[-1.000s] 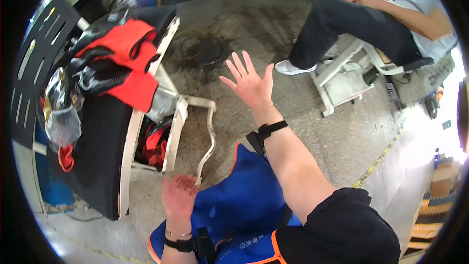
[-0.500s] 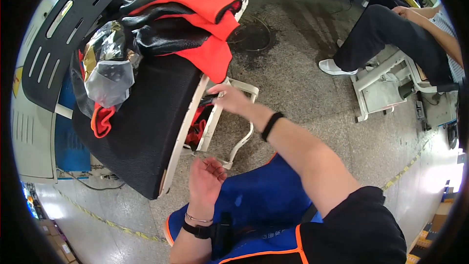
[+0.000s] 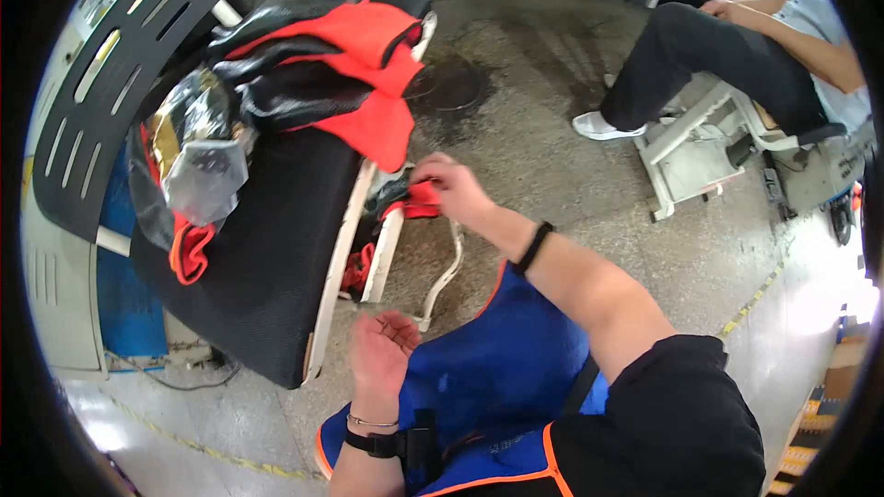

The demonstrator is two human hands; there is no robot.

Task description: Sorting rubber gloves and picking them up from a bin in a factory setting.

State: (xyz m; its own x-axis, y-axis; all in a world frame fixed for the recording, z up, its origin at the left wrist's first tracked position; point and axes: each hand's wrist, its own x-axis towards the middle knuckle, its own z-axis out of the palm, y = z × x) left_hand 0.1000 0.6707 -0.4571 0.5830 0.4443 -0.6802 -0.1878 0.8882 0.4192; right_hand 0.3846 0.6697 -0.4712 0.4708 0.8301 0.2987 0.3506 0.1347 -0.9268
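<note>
My right hand point(image 3: 454, 191) pinches the red part of a red-and-black fabric piece point(image 3: 424, 200) beside the white frame under the black padded seat. The piece's dark part hangs into the gap by the frame. My left hand point(image 3: 382, 350) is raised over my blue apron point(image 3: 497, 359), palm up, fingers loosely curled and holding nothing. More red fabric point(image 3: 357, 269) shows low behind the frame. On the seat point(image 3: 258, 248) lies a pile of red-and-black pieces point(image 3: 368, 120) with shiny black surfaces. Next to it sits a clear plastic bag point(image 3: 207, 179).
The seat's slotted black backrest point(image 3: 110, 92) rises at the left. A white metal frame point(image 3: 382, 258) runs along the seat's near side. At the far right another person in dark trousers point(image 3: 681, 60) sits by a white metal stand point(image 3: 681, 166). Yellow tape point(image 3: 755, 299) marks the floor.
My right hand has taken hold of a red-and-black fabric piece and drawn its red part up out of the gap under the seat. The left hand stays over the apron. The view has shifted slightly.
</note>
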